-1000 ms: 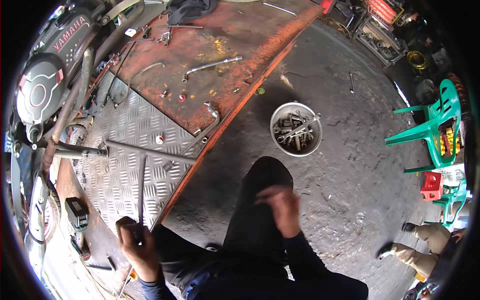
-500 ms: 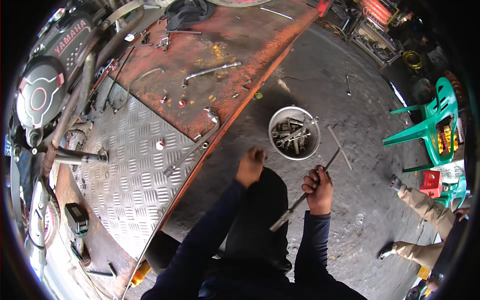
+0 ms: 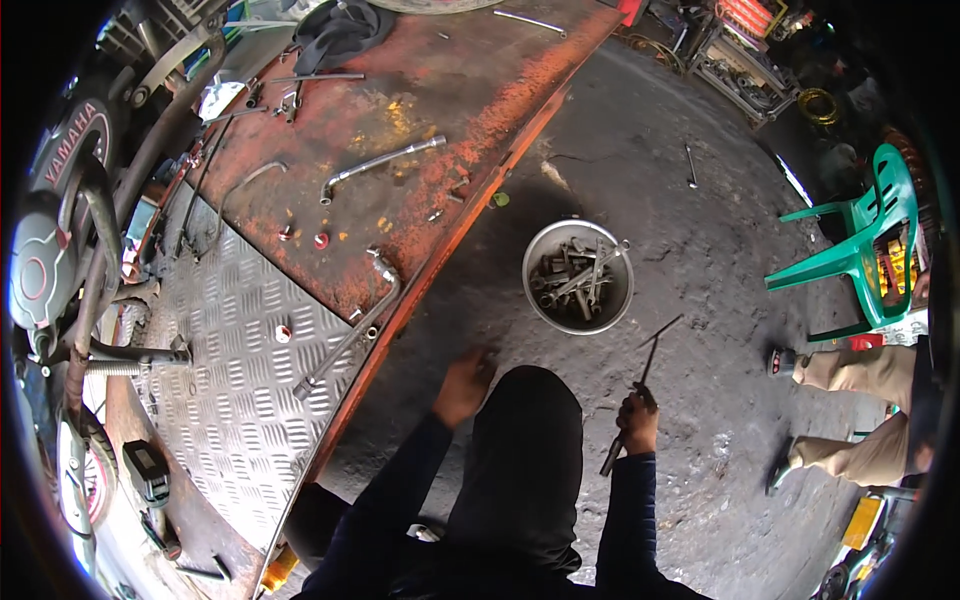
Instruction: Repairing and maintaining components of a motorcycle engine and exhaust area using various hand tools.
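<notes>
1. Grey, rough floor (image 3: 720,330) spreads around the metal bowl (image 3: 578,330), with a broad stretch of open room to its right and a narrower strip to its left.
2. The red-painted platform (image 3: 400,215) lies left of the bowl; its worn, orange-red edge runs slantwise past the bowl's upper left without touching it. A patterned metal plate (image 3: 240,350) covers the platform's part lower left of the bowl.
3. A motorcycle (image 3: 42,275) stands far left of the bowl, beyond the plate; pale lettering (image 3: 72,143) runs up its dark cover.
4. Another person's tan-trousered legs (image 3: 860,370) are well to the right of the bowl and lower in view.
5. A green plastic chair (image 3: 865,255) stands well to the bowl's right.
6. The left arm reaches forward, bringing the left hand (image 3: 465,387) below and left of the bowl, near the dark-trousered knee (image 3: 527,450). Its fingers are too dark to tell whether they hold anything.
7. The right forearm points nearly straight up; the right hand (image 3: 640,418), below and right of the bowl, wraps its fingers around a T-handled tool (image 3: 652,358).
8. That tool slants, its crossbar at the bowl's lower right, apart from the rim.
9. Wrenches (image 3: 585,275) lie heaped inside the bowl, one reaching its right rim.
</notes>
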`<state>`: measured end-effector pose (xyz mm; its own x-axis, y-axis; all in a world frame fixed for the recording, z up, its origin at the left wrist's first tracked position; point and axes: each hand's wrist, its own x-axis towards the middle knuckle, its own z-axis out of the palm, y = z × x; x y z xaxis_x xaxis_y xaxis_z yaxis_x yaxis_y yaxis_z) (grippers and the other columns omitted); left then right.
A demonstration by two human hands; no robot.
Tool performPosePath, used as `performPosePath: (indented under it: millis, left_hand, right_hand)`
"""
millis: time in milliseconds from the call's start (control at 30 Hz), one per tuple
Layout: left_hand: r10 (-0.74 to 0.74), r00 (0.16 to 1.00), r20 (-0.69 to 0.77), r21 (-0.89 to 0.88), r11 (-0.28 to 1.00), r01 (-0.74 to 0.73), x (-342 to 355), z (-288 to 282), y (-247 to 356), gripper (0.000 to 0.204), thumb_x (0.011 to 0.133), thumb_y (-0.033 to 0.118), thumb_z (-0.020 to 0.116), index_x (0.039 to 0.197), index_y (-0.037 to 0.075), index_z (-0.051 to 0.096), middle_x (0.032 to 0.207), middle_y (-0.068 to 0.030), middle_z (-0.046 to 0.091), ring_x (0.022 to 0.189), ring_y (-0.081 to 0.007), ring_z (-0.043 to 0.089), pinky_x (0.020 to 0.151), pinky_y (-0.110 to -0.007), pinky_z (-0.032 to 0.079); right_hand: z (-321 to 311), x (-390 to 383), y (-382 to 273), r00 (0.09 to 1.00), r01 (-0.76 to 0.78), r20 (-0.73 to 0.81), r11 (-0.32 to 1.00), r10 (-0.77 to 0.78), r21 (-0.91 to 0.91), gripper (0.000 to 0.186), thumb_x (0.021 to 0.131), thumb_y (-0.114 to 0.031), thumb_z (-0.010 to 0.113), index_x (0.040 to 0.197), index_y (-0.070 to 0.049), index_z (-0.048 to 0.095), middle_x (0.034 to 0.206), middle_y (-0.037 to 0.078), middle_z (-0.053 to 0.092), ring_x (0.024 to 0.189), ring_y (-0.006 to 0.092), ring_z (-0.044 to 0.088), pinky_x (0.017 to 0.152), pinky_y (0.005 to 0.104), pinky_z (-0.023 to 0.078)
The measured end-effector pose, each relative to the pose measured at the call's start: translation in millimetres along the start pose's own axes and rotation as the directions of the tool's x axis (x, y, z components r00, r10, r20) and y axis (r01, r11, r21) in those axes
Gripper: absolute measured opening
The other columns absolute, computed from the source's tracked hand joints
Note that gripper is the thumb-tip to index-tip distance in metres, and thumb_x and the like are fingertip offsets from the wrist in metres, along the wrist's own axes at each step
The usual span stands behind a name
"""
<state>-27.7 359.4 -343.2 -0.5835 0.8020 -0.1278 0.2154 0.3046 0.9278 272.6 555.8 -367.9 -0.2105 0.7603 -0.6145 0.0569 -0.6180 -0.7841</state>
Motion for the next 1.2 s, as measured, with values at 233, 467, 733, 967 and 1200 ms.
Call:
performPosePath:
  millis: [233, 467, 733, 967, 1200]
  left_hand:
    - [-0.268, 0.960, -0.076, 0.034, 0.962, 0.271, -174.8, -57.8, -48.7, 0.026, 0.093, 0.009, 0.061, 0.119, 0.003, 0.064, 0.110, -0.0116, 0.070, 0.100, -0.0201, 0.067, 0.086, -0.031, 0.050]
    - [-0.466, 0.833, -0.299, -0.004, 0.873, 0.487, -252.1, -101.7, -72.2, 0.025, 0.091, 0.007, 0.063, 0.116, 0.003, 0.066, 0.104, -0.0121, 0.071, 0.091, -0.0166, 0.066, 0.078, -0.030, 0.052]
    - [-0.509, 0.823, -0.252, 0.017, 0.848, 0.530, -262.1, -75.3, -64.1, 0.026, 0.090, 0.006, 0.062, 0.114, 0.000, 0.066, 0.104, -0.0149, 0.071, 0.088, -0.0198, 0.069, 0.077, -0.031, 0.053]
    - [-0.480, 0.800, -0.361, 0.005, 0.856, 0.517, -267.4, -79.2, -41.9, 0.025, 0.089, 0.007, 0.064, 0.113, 0.000, 0.066, 0.108, -0.0152, 0.069, 0.088, -0.0234, 0.069, 0.077, -0.034, 0.055]
    - [-0.109, 0.974, -0.197, 0.147, 0.979, 0.140, -219.1, -104.7, 57.7, 0.028, 0.087, 0.006, 0.068, 0.114, 0.004, 0.063, 0.109, -0.0165, 0.065, 0.099, -0.0318, 0.066, 0.080, -0.038, 0.055]
  right_hand:
    - [-30.4, 259.0, -173.9, 0.520, 0.651, -0.069, 0.447, -0.851, -0.614, 0.033, 0.093, -0.009, 0.056, 0.120, 0.009, 0.058, 0.084, 0.013, 0.069, 0.075, 0.0252, 0.062, 0.069, 0.0359, 0.051]
    - [102.5, 235.7, -138.7, 0.558, 0.615, 0.178, 0.259, -0.810, -0.745, 0.023, 0.091, -0.024, 0.058, 0.099, -0.004, 0.068, 0.089, 0.027, 0.069, 0.088, 0.0429, 0.067, 0.075, 0.0492, 0.053]
    - [155.2, 237.1, 12.3, 0.638, 0.631, 0.497, 0.028, -0.588, -0.776, 0.036, 0.089, -0.027, 0.063, 0.122, -0.013, 0.063, 0.088, 0.021, 0.070, 0.084, 0.0398, 0.068, 0.076, 0.0500, 0.053]
    - [159.5, 182.5, 8.3, 0.632, 0.702, 0.066, 0.534, -0.772, -0.471, 0.035, 0.088, -0.009, 0.063, 0.121, 0.003, 0.059, 0.101, 0.020, 0.070, 0.094, 0.0277, 0.068, 0.085, 0.0376, 0.051]
    - [23.5, 244.2, -132.3, 0.751, 0.618, 0.058, 0.670, -0.658, -0.412, 0.051, 0.097, -0.004, 0.053, 0.146, -0.005, 0.040, 0.100, 0.009, 0.066, 0.085, 0.0144, 0.060, 0.073, 0.0302, 0.050]
